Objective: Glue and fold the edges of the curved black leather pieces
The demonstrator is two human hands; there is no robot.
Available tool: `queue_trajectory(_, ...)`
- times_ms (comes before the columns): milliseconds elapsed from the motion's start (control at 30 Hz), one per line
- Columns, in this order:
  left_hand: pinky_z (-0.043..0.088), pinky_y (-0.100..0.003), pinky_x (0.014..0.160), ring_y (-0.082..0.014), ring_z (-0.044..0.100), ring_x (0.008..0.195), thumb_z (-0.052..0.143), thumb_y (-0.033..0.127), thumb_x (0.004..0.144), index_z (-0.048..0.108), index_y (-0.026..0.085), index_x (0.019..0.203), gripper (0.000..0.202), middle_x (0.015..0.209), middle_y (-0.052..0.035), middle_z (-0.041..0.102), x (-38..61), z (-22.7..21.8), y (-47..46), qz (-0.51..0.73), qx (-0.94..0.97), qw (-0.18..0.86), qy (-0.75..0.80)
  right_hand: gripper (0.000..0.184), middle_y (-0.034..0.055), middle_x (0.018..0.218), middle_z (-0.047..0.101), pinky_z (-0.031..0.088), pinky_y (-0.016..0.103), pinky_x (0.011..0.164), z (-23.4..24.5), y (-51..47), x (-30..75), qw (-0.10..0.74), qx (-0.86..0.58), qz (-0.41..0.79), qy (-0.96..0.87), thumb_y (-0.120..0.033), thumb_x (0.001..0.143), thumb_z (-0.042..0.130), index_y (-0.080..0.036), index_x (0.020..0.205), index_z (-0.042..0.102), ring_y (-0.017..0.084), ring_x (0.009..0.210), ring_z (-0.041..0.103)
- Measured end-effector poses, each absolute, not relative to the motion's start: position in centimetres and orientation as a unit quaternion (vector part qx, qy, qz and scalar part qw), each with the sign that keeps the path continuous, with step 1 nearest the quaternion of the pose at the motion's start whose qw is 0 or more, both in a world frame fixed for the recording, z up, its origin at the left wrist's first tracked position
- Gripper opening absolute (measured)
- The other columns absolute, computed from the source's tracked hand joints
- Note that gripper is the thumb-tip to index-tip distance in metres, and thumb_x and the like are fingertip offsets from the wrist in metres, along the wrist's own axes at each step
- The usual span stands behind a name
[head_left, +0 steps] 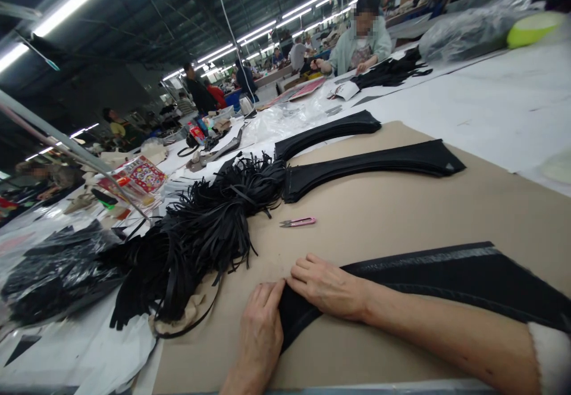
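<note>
A long curved black fabric piece (pixel 428 270) lies across the near part of the brown sheet, with a grey strip along its upper edge. My left hand (pixel 261 326) pinches its left end, thumb and fingertips close together at the upper corner. Right beside it, my right hand (pixel 328 288) has its fingers closed on the same corner, the palm over the fabric. My right forearm covers part of the piece. Beyond the hands lie pink-handled thread snips (pixel 300 222), touched by neither hand.
Two stacks of curved black pieces, a nearer one (pixel 366 169) and a farther one (pixel 330 133), lie ahead on the brown sheet (pixel 504 216). A heap of black strips (pixel 214 222) spreads to the left. Across the table a person (pixel 363 41) handles black pieces.
</note>
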State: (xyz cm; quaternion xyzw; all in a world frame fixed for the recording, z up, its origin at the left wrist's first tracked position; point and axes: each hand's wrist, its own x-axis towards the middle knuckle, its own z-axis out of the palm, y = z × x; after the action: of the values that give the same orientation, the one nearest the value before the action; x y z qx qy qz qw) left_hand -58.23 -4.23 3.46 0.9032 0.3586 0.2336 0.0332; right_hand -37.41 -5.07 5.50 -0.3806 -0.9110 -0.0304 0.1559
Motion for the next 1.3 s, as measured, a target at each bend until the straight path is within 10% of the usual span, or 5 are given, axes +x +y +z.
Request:
queue_trajectory(900, 0.047, -0.043, 0.089, -0.0260, 0.051, 0.110, 0.039, -0.002, 0.081, 0.060, 0.028, 0.124, 0.056, 0.122, -0.0097, 0.055, -57.1, 4.7, -4.6, 0.136, 0.920, -0.060, 0.362, 0.010, 0.0058, 0.090, 0.056, 0.033, 0.034, 0.068, 5.4, -6.7, -33.2, 0.152, -0.374, -0.028, -0.915, -0.012, 0.095, 0.051, -0.014, 0.094, 0.061, 0.020, 0.079, 0.046)
queue_trajectory(1300, 0.045, -0.038, 0.081, -0.0221, 0.052, 0.087, 0.040, 0.003, 0.086, 0.050, 0.023, 0.135, 0.054, 0.094, -0.0064, 0.059, -55.4, 5.7, -4.3, 0.050, 0.947, -0.066, 0.309, 0.010, 0.0039, 0.085, 0.057, 0.033, 0.034, 0.070, 5.5, -6.7, -32.2, 0.170, -0.366, -0.044, -0.914, -0.014, 0.097, 0.050, -0.013, 0.093, 0.060, 0.018, 0.077, 0.046)
